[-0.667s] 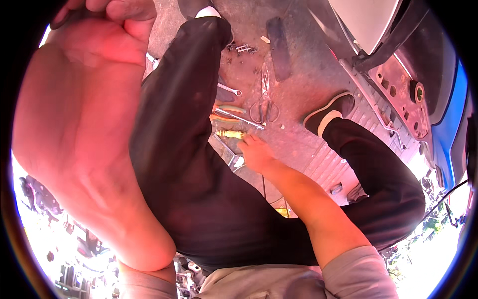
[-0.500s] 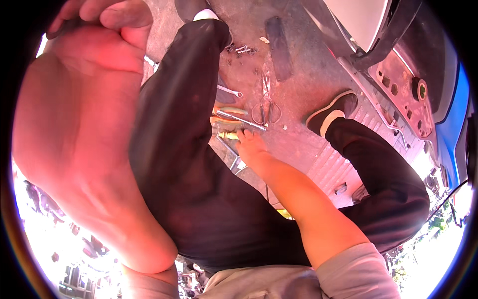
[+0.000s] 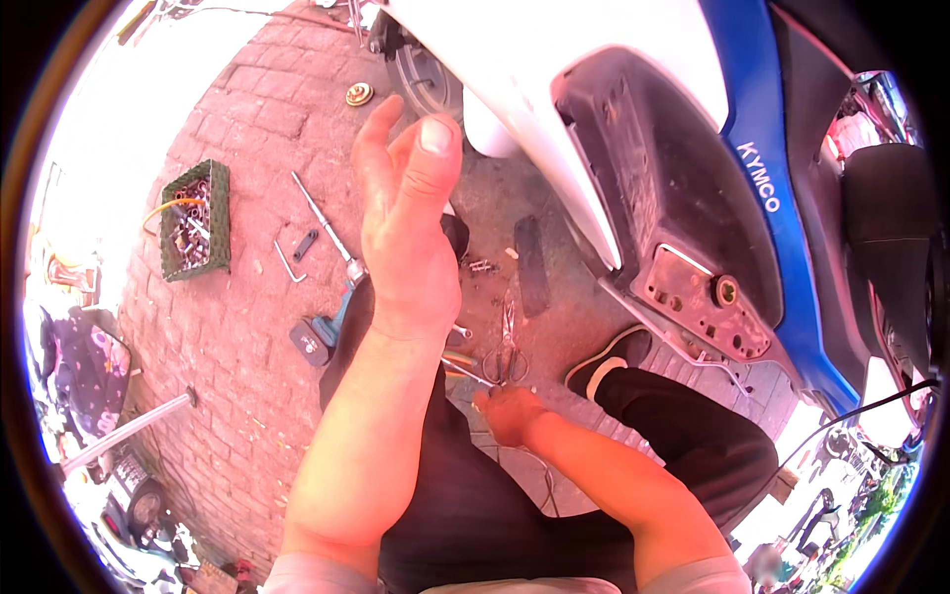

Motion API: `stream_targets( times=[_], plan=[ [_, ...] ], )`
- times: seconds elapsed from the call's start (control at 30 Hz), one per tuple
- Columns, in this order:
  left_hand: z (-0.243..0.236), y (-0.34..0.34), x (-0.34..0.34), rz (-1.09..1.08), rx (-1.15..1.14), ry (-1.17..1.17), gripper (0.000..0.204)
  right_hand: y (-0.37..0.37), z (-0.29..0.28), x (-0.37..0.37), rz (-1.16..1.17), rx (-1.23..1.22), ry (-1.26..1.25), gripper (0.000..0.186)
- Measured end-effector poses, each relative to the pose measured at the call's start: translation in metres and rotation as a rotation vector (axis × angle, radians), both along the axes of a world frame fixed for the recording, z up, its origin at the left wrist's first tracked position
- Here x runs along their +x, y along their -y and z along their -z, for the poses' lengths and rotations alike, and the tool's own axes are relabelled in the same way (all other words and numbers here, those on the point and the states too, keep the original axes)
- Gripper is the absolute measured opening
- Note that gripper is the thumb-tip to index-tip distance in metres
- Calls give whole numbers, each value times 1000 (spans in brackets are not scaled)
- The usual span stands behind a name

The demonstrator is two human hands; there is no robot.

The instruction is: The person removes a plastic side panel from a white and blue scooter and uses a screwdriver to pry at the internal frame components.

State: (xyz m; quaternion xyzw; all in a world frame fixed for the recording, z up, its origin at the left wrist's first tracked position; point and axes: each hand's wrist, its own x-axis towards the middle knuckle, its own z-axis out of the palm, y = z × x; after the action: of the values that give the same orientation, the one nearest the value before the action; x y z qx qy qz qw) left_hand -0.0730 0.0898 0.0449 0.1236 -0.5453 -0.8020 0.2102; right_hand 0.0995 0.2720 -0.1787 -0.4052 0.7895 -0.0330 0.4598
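My left hand (image 3: pixel 411 208) is raised in front of the scooter, above my dark-trousered leg. Its thumb and a finger are apart, and nothing shows in it. Low between my knees, my right hand (image 3: pixel 510 414) has its fingers curled. A bit of a yellow-handled tool (image 3: pixel 481 398) peeks out at its fingertips; the rest is hidden. Just beyond that hand, a metal bar tool (image 3: pixel 465 370) and a pair of scissors (image 3: pixel 509 348) lie on the ground. A wrench end (image 3: pixel 461 332) shows beside my left forearm.
A white and blue scooter (image 3: pixel 802 247) stands at the right, its footboard side exposed. On the brick paving at left are a green woven basket (image 3: pixel 223 233) of small metal parts, a long extension bar (image 3: pixel 322 218), a hex key (image 3: pixel 287 262) and a blue power tool (image 3: pixel 315 337).
My view has swung up and left, revealing the basket and more of the scooter. My left hand has moved from close at the left toward the middle. The right hand remains low near the tools.
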Motion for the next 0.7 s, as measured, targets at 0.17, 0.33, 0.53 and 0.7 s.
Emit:
stream_targets(
  times=[0.17,0.33,0.53,0.7],
  plan=[
    [0,-11,-26,184,-72,-244,124,-48,-214,-86,125,57,-38,44],
    [-14,-40,-41,77,129,-266,139,-93,-429,-126,554,-78,-381,41],
    [5,-61,-62,-74,53,-312,123,-63,-501,-150,660,-407,-827,41],
    [6,-59,-64,-94,51,-339,127,-15,-532,-173,474,-289,-847,41]
  ],
)
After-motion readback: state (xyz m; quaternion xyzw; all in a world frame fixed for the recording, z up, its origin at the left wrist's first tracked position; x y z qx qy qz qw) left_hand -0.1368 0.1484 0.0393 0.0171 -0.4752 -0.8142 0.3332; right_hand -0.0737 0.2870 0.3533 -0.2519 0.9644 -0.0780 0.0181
